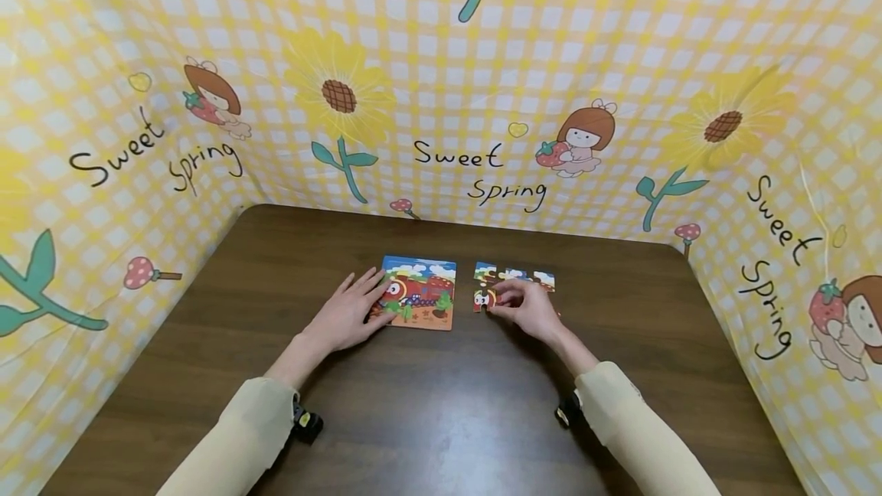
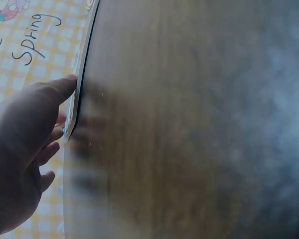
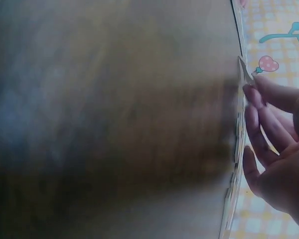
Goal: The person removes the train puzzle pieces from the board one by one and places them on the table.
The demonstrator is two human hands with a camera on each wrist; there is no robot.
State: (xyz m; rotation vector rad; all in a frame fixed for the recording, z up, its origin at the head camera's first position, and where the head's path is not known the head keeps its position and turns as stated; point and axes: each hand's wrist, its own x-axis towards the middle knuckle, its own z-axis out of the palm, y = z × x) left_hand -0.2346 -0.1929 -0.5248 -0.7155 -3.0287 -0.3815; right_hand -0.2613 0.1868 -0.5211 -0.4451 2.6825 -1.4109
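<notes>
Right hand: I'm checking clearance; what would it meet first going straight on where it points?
Likely the picture board, past the eyed puzzle piece the right hand pinches, though its height is unclear.

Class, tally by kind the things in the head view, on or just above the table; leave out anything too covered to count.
Bare left hand and right hand: 2
Beige cloth sleeves: 2
Black wrist devices: 2
Colourful rectangular picture board: 1
Total: 7
Not counted: small colourful jigsaw pieces, partly covered.

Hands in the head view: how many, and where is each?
2. The left hand rests at the left side of the picture board; the right hand is at the loose puzzle, pinching a puzzle piece. Neither is fully hidden.
</notes>
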